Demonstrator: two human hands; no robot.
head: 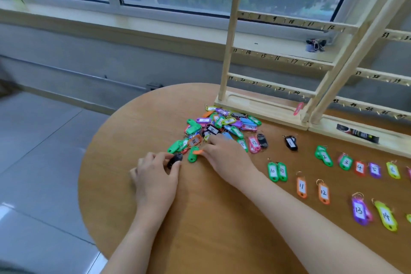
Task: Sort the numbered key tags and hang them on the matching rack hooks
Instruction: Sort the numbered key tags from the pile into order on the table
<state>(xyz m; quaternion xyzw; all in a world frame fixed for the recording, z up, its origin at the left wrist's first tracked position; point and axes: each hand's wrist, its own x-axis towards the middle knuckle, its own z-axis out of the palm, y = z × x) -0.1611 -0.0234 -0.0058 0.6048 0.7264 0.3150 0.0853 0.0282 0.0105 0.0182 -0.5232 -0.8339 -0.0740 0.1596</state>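
Note:
A heap of coloured key tags [222, 125] lies on the round wooden table [200, 218], in front of a wooden rack [231, 35] with numbered hooks. My left hand [155, 176] pinches a black tag [175, 159] at the heap's near edge. My right hand [226, 153] reaches into the heap, its fingers on an orange tag [198, 151]. To the right, sorted tags lie in rows: a black one [291, 143], green 2 [324, 156], two green 10s [277, 171], orange 11 [301, 187] and 12 [323, 192], purple 13 [359, 211], yellow 14 [385, 216].
A second numbered rack [378, 73] stands at the right, its base holding a black packet [357, 133]. A pink tag [298, 108] rests on the first rack's base. A small bundle [315, 44] sits on the window sill. The table's left edge drops to a tiled floor.

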